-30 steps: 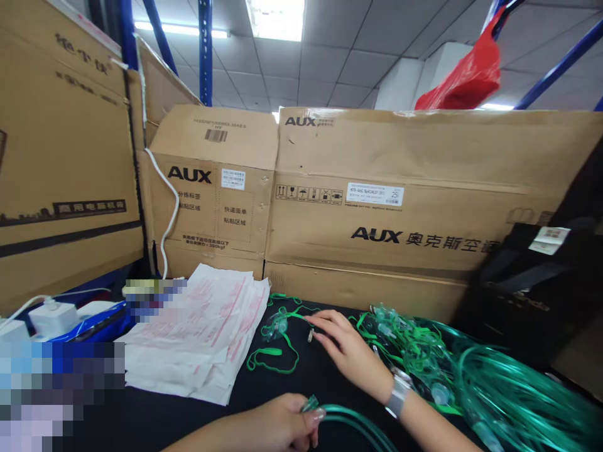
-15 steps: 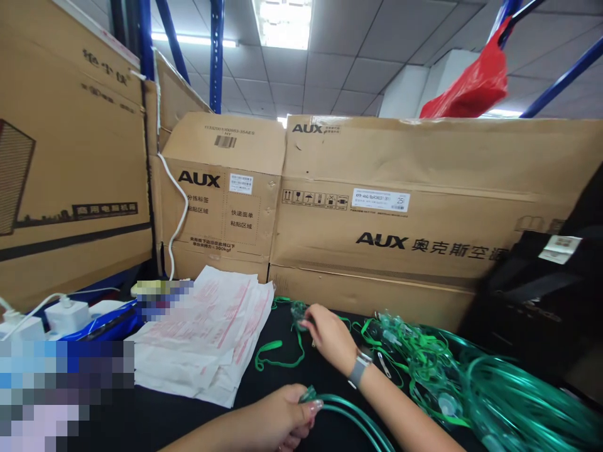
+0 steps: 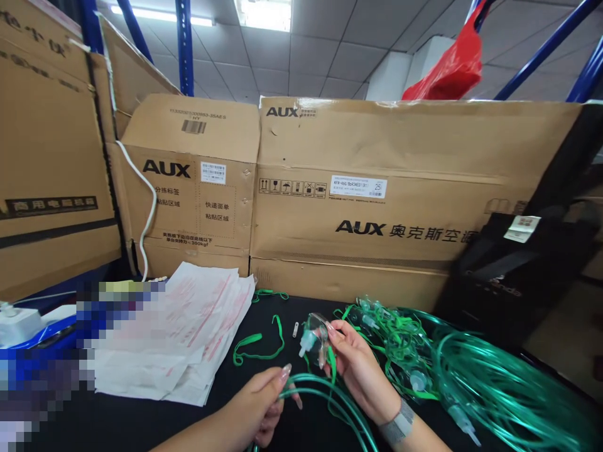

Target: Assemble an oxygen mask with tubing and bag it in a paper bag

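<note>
In the lower middle, my left hand (image 3: pixel 266 398) is closed around a looped length of green tubing (image 3: pixel 346 402). My right hand (image 3: pixel 362 367) pinches the rim of a clear oxygen mask (image 3: pixel 316 329) that has a pale green connector and a green elastic strap. The mask is raised a little beyond the left fingers. On the black surface, a loose green strap (image 3: pixel 254 353) lies to the left of the mask. Between them is a small metal piece (image 3: pixel 295 329). A tangled pile of masks and straps (image 3: pixel 400 345) lies to the right.
White printed bags or sheets (image 3: pixel 174 333) are stacked on the left. A large coil of green tubing (image 3: pixel 499 370) takes up the right side. Cardboard boxes (image 3: pixel 348 150) wall off the back, and a black bag (image 3: pixel 490 270) stands at the right. White adapters (image 3: pixel 19 323) sit far left.
My right hand has come back toward me with the mask, nearer my left hand. The left hand still grips the tubing. The view has shifted to the right.
</note>
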### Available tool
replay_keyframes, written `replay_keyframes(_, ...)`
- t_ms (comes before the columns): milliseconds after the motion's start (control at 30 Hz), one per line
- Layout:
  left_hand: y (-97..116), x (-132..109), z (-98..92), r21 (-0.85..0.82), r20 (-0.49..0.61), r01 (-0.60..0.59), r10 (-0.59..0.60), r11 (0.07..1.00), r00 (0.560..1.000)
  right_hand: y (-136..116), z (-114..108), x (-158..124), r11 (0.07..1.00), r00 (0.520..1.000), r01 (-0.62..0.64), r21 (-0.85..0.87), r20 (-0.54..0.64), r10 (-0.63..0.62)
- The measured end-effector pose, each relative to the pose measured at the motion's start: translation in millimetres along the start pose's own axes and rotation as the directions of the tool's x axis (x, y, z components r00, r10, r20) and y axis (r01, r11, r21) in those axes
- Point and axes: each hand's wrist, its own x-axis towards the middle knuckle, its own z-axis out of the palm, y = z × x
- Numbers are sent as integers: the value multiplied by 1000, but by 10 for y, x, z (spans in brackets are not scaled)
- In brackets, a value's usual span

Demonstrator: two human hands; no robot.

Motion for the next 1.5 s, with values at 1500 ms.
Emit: replay_keyframes(1500,241,-195,63,-166,21,-95,100,982,995,7,131,-106,998,986,41,39,157,-47)
